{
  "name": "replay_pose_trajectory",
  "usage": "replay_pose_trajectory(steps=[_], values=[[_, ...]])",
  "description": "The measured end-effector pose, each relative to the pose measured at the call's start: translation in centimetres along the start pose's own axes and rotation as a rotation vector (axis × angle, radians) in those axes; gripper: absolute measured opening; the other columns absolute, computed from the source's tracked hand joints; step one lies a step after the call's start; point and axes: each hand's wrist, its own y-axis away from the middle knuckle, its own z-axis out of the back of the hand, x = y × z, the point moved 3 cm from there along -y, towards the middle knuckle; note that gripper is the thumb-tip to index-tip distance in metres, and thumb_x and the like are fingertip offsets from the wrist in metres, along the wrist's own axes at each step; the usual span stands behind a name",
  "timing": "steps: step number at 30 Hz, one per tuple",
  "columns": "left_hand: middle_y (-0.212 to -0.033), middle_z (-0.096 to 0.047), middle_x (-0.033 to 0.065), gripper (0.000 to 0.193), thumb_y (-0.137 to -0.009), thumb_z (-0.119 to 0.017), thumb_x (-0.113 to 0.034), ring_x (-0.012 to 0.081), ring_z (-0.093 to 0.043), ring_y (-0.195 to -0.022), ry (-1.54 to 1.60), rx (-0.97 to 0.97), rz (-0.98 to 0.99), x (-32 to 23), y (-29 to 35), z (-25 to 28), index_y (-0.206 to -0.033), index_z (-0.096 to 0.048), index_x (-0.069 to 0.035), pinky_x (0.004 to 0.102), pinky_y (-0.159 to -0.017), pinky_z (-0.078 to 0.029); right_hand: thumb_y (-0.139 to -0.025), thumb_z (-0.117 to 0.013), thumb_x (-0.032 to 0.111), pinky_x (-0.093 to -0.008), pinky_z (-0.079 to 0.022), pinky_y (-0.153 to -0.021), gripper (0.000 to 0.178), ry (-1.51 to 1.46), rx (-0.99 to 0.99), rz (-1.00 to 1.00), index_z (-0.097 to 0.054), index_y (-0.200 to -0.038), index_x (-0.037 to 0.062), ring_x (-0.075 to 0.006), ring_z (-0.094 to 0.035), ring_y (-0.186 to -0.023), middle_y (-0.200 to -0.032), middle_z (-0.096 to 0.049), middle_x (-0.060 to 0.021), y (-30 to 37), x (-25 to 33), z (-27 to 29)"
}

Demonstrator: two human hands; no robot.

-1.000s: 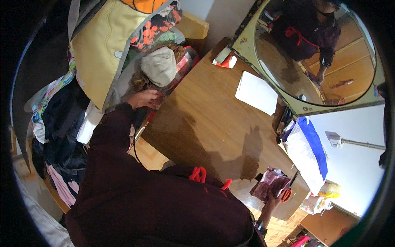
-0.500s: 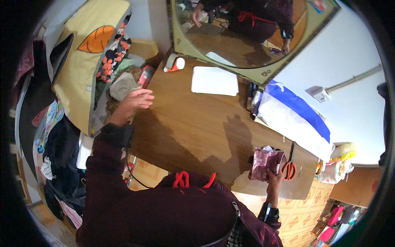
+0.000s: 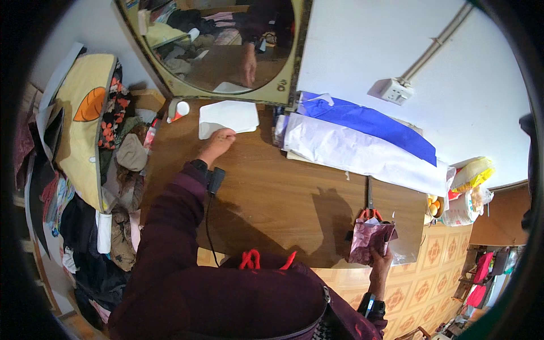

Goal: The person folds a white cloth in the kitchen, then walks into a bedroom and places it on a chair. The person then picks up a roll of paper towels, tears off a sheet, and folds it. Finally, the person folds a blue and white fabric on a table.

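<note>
Brown table (image 3: 272,175), white wall (image 3: 351,51) behind; the right hand (image 3: 381,258) closes on the pouch (image 3: 365,246) at the near right edge; the left (image 3: 217,143) is at the card (image 3: 229,115), fingers loosely bent, hold unclear; a light pinch, clear of the scissors (image 3: 370,197) just beyond, should spare the pouch, pinkish-purple, creased, white showing on top.

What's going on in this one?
The person's right hand holds a crinkled purplish packet near the front edge of the wooden table; red-handled scissors lie just beyond it. The left hand is at the near edge of flat white paper or card; contact is unclear.
</note>
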Motion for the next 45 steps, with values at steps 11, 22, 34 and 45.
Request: replay_pose_trajectory(steps=[11,22,34,45], values=[[-0.086,-0.058,0.0119,0.021,-0.079,-0.058,-0.02,0.0234,-0.056,-0.081,-0.11,0.069,-0.038,0.4,1.3,2.5,-0.09,-0.059,-0.003,0.0322,-0.072,-0.044,-0.072,-0.059,-0.002,-0.0221,-0.04,-0.05,0.022,-0.049,-0.061,-0.169,-0.056,-0.093,0.0032,-0.008,-0.05,-0.058,-0.073,-0.056,0.0015,-1.7,-1.4,0.8],[-0.089,-0.059,0.0042,0.024,-0.08,-0.059,-0.016,0.009,-0.052,-0.08,0.353,0.216,-0.295,-13.2,-1.4,-3.1,-0.098,-0.058,-0.002,0.0224,-0.069,-0.042,-0.073,-0.059,-0.003,-0.0223,-0.043,-0.058,0.027,0.046,-0.066,-0.083,-0.056,-0.099,0.0031,-0.0086,-0.053,-0.069,-0.082,-0.059,0.0003,-0.3,0.1,-1.0],[-0.121,-0.045,0.0146,0.063,-0.068,-0.065,-0.035,0.0305,-0.042,-0.112,-0.341,0.253,-0.638,-26.1,-8.1,-17.1,-0.118,-0.043,-0.004,0.0378,-0.093,-0.032,-0.073,-0.059,-0.001,-0.0206,-0.036,-0.046,0.014,-0.03,-0.108,-0.099,-0.056,-0.086,0.0044,-0.0059,-0.047,-0.055,-0.069,-0.055,0.0028,-1.0,-1.8,6.1],[-0.118,-0.047,0.0153,0.079,-0.054,-0.074,-0.034,0.0298,-0.042,-0.113,-0.563,0.584,-0.212,-28.5,-9.6,-18.7,-0.121,-0.043,-0.003,0.0328,-0.093,-0.032,-0.071,-0.061,-0.003,-0.0232,-0.043,-0.057,0.023,-0.053,-0.098,-0.167,-0.057,-0.093,0.0013,-0.009,-0.053,-0.068,-0.079,-0.059,-0.0008,-8.1,-2.5,17.2]])
